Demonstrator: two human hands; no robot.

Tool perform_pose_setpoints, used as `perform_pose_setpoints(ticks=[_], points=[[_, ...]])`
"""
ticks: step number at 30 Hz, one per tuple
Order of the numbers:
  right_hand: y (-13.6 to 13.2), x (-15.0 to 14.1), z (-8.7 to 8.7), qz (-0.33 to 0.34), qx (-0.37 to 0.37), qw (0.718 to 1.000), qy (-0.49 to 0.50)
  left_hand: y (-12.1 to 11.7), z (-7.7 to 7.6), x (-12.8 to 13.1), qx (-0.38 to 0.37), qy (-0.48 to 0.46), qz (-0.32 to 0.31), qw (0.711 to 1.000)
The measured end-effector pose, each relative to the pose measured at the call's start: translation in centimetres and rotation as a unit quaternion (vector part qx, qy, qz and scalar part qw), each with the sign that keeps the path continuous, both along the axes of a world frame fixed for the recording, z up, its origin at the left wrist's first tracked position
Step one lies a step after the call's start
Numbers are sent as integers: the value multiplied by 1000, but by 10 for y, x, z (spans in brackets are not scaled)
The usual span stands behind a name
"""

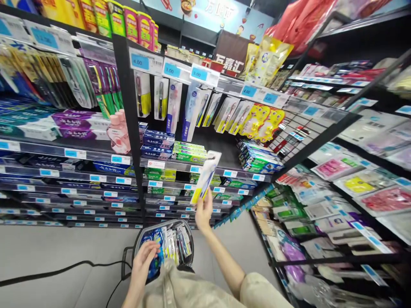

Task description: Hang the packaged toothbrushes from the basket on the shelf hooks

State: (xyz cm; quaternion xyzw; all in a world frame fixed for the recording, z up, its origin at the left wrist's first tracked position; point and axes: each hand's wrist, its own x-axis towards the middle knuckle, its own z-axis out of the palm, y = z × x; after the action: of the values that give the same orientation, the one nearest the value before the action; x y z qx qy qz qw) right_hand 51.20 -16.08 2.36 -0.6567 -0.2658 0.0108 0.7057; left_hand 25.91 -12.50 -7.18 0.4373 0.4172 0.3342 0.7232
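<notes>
In the head view, the right hand (204, 211) has its grip closed on the lower end of a tilted toothbrush pack (206, 177) before the shelf (221, 149), while the left hand (143, 260) is at the basket (192, 248), its grip impossible to tell. The step seems to be handling one pack; moving it calls for clearing the shelf's front edge, with open room between the toothpaste boxes (189, 152) and the stack (259, 157) farther right.

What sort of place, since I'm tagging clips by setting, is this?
Probably a shop: blue-and-white price labels line black shelves, white-and-yellow carded toothbrushes hang in rows, and green-and-white toothpaste boxes lie stacked.
</notes>
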Motion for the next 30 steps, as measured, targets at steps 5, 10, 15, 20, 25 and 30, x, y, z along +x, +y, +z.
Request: perform_pose_setpoints(ticks=[5, 10, 15, 20, 25, 30], points=[[18, 80, 90, -70, 42, 995, -55, -5, 1, 1, 6, 4, -1, 1000], [33, 123, 145, -73, 49, 989, -119, -2, -8, -4, 2, 0, 5, 1000], [47, 136, 168, -59, 47, 985, -154, 5, -26, -16, -13, -2, -1, 1000], [59, 145, 180, -52, 43, 985, -160, 4, -35, -24, -16, 1, 0, 1000], [69, 162, 188, -32, 43, 990, -127, 5, -37, -26, -16, 20, -8, 1000], [88, 195, 196, -19, 4, 992, -124, 7, -39, -25, -17, 24, -17, 999]])
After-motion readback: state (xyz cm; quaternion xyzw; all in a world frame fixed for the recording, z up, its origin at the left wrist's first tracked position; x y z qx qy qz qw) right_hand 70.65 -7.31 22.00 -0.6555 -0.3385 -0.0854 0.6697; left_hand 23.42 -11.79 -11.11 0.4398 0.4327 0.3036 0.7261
